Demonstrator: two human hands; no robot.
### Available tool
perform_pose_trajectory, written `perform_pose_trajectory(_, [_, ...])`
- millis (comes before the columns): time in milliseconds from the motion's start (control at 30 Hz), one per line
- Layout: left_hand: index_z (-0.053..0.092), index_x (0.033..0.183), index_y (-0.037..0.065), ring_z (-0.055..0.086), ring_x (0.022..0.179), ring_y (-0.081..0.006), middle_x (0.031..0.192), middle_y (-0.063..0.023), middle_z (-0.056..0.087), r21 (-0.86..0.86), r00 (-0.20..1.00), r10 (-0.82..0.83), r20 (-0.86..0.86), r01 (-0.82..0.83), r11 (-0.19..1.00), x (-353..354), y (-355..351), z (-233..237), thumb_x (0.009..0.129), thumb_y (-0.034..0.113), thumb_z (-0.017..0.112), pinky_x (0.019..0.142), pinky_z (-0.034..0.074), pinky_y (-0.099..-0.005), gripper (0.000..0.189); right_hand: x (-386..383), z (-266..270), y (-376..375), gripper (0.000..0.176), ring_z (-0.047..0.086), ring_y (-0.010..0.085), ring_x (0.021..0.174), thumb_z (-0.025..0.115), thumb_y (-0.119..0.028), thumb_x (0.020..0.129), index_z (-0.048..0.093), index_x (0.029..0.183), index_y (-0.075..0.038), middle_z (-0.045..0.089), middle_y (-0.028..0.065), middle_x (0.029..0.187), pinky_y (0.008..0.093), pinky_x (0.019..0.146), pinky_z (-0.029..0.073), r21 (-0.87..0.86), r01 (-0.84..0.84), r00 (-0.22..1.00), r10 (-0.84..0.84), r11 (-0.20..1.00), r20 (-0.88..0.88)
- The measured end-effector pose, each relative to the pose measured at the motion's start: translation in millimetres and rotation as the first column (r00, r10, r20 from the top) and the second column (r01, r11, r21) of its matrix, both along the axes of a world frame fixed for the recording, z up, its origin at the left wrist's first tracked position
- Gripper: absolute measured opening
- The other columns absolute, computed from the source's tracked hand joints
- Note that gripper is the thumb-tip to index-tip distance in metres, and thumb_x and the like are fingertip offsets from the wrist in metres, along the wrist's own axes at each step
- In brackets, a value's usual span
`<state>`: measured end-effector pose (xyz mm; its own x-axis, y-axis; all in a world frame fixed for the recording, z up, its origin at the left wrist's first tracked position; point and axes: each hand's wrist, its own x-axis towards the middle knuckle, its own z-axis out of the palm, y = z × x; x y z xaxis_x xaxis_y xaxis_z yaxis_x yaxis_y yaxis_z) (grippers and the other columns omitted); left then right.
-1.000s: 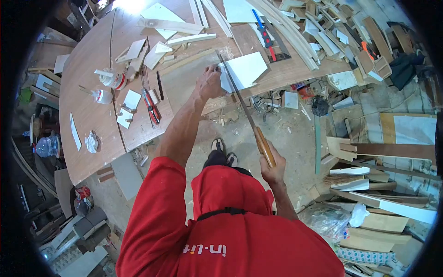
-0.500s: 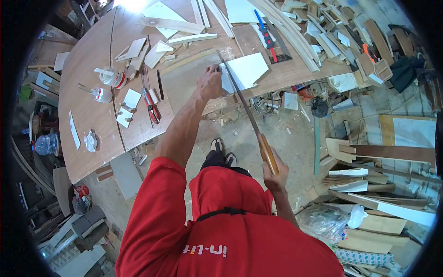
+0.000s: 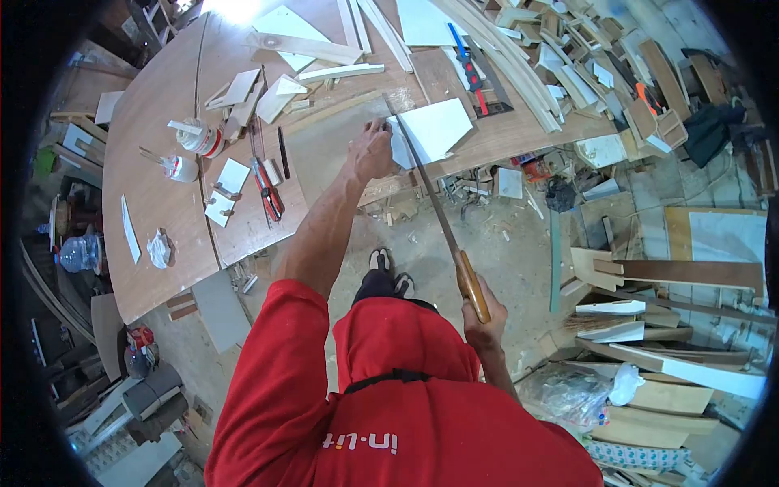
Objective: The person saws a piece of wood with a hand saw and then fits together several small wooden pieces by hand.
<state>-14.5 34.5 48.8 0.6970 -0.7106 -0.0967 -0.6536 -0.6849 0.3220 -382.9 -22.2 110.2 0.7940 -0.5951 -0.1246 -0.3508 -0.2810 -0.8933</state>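
Observation:
My right hand [image 3: 484,315] is wrapped round the wooden handle of a handsaw [image 3: 441,213]. The saw's long blade slants up and away across a white board [image 3: 436,128] at the table's near edge. On the board's left part rests my left hand [image 3: 372,152], its fingers curled and pressing the piece down; the fingertips are partly hidden. A narrow strip of the board shows between that hand and the blade, while the larger part lies right of the blade.
On the wooden table [image 3: 154,243] stand a glue bottle [image 3: 197,138] and a small white jar [image 3: 179,168]. Red cutters [image 3: 268,191], a black-and-red square [image 3: 497,104] and wood strips lie there too. Offcuts heap up at right; a plastic bag [image 3: 568,390] sits lower right.
The saw and my right hand have shifted slightly down, toward my body. My left hand and the white board keep nearly the same place.

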Motion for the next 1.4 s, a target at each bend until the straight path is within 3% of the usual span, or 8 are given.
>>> perform_pose_trajectory(100, [0.048, 0.137, -0.003, 0.044, 0.129, -0.0372, 0.145, -0.0145, 0.041, 0.049, 0.997, -0.021, -0.077, 0.025, 0.998, 2, 0, 6, 0.06, 0.032, 0.087, 0.103, 0.046, -0.0441, 0.093, 28, -6, -6, 0.051, 0.069, 0.0265, 0.1, 0.054, -0.001, 0.079, 0.056, 0.131, 0.0, 0.069, 0.017, 0.109, 0.029, 0.088, 0.05, -0.009, 0.013, 1.0, -0.014, 1.0, -0.008])
perform_pose_trajectory(167, [0.048, 0.137, -0.003, 0.044, 0.128, -0.037, 0.144, -0.0144, 0.041, 0.07, 0.997, -0.027, -0.072, 0.032, 0.997, -2, 1, 7, 0.06, 0.032, 0.087, 0.102, 0.047, -0.0438, 0.094, 41, 3, -8, 0.05, 0.069, 0.0262, 0.099, 0.055, -0.002, 0.08, 0.057, 0.13, -0.002, 0.068, 0.019, 0.108, 0.0298, 0.086, 0.051, 0.056, 0.012, 0.989, -0.003, 0.998, -0.146])
perform_pose_trajectory(267, [0.048, 0.136, -0.004, 0.044, 0.128, -0.0369, 0.143, -0.0143, 0.042, 0.083, 0.998, -0.024, -0.058, 0.029, 0.996, 3, -2, 2, 0.059, 0.033, 0.088, 0.102, 0.047, -0.0437, 0.095, 7, -2, 2, 0.05, 0.07, 0.0258, 0.094, 0.056, -0.003, 0.08, 0.057, 0.13, -0.002, 0.068, 0.0193, 0.105, 0.0309, 0.082, 0.052, -0.108, 0.002, 1.0, -0.003, 0.994, -0.002])
perform_pose_trajectory(333, [0.048, 0.136, -0.004, 0.044, 0.128, -0.037, 0.143, -0.0144, 0.042, 0.085, 0.998, -0.02, -0.051, 0.024, 0.996, 1, 0, 7, 0.058, 0.034, 0.088, 0.101, 0.047, -0.044, 0.096, 10, -2, 1, 0.05, 0.07, 0.0254, 0.095, 0.056, -0.004, 0.08, 0.057, 0.13, -0.001, 0.068, 0.0194, 0.106, 0.0314, 0.083, 0.052, -0.01, 0.027, 0.999, -0.027, 1.0, -0.034])
perform_pose_trajectory(400, [0.058, 0.12, 0.0, 0.045, 0.129, -0.0345, 0.138, -0.0125, 0.046, 0.005, 0.999, -0.019, -0.045, 0.02, 1.0, -3, 1, 14, 0.065, 0.025, 0.083, 0.096, 0.051, -0.0485, 0.065, 25, -12, -5, 0.05, 0.068, 0.0236, 0.103, 0.055, -0.003, 0.08, 0.058, 0.13, -0.001, 0.069, 0.0176, 0.111, 0.0311, 0.09, 0.051, -0.009, 0.023, 1.0, -0.023, 1.0, 0.01])
perform_pose_trajectory(667, [0.056, 0.126, -0.002, 0.045, 0.127, -0.0365, 0.139, -0.0133, 0.045, 0.046, 0.998, -0.018, -0.053, 0.021, 0.999, 0, 1, 16, 0.062, 0.029, 0.086, 0.099, 0.049, -0.0462, 0.078, 15, -13, 1, 0.051, 0.069, 0.0223, 0.099, 0.053, -0.001, 0.078, 0.057, 0.129, 0.001, 0.068, 0.019, 0.109, 0.0309, 0.085, 0.052, -0.007, 0.06, 0.998, -0.06, 0.998, 0.029])
perform_pose_trajectory(733, [0.051, 0.133, -0.004, 0.046, 0.125, -0.0387, 0.141, -0.0142, 0.044, 0.052, 0.996, -0.039, -0.074, 0.043, 0.998, -3, 3, 14, 0.06, 0.032, 0.088, 0.101, 0.047, -0.0442, 0.09, 33, -19, -3, 0.054, 0.067, 0.0196, 0.071, 0.053, -0.003, 0.077, 0.056, 0.131, -0.006, 0.068, 0.0192, 0.096, 0.0311, 0.07, 0.053, -0.062, 0.011, 1.0, -0.009, 0.998, 0.027])
perform_pose_trajectory(1400, [0.055, 0.127, -0.001, 0.043, 0.13, -0.0387, 0.14, -0.0176, 0.044, -0.03, 0.999, -0.053, -0.006, 0.053, 0.998, 8, 3, -9, 0.06, 0.03, 0.088, 0.1, 0.049, -0.0496, 0.081, -4, 24, 3, 0.054, 0.068, 0.0216, 0.099, 0.058, 0.0, 0.079, 0.054, 0.133, 0.001, 0.068, 0.0197, 0.114, 0.0296, 0.086, 0.051, -0.025, 0.028, 1.0, -0.028, 0.999, 0.015])
